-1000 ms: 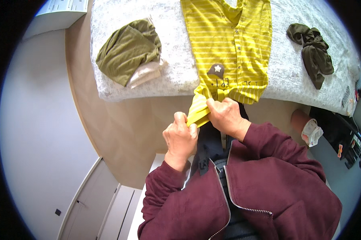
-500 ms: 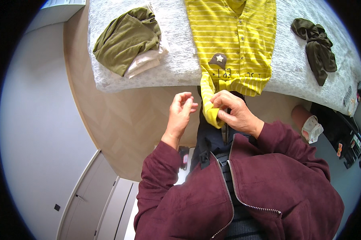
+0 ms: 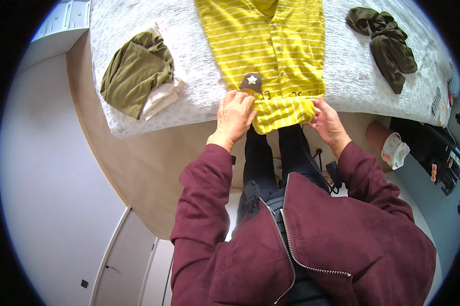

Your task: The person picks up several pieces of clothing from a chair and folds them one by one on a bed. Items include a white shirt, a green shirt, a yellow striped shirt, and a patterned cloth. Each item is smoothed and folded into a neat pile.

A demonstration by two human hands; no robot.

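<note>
A yellow garment with white stripes (image 3: 270, 48), a row of buttons or snaps down its front and a brown patch with a white star, lies over the bed's near edge. Its near end is turned up in a striped fold (image 3: 282, 113). My left hand (image 3: 232, 120) grips the fold's left side just below the patch, fingers curled over the cloth and thumb hidden. At the opposite side, my right hand (image 3: 329, 122) pinches the right corner of the fold between thumb and fingers.
On the bed (image 3: 194, 109), an olive-green folded cloth (image 3: 138, 71) rests on a whitish one (image 3: 161, 99) at left. A dark crumpled garment (image 3: 390, 48) lies at right. A pink bin with a white liner (image 3: 385, 140) stands on the floor beside a dark shelf (image 3: 428, 137).
My left hand, empty before, has moved up and right onto the garment. My right hand has left the yellow cuff for the right side, and the hanging end is now folded up.
</note>
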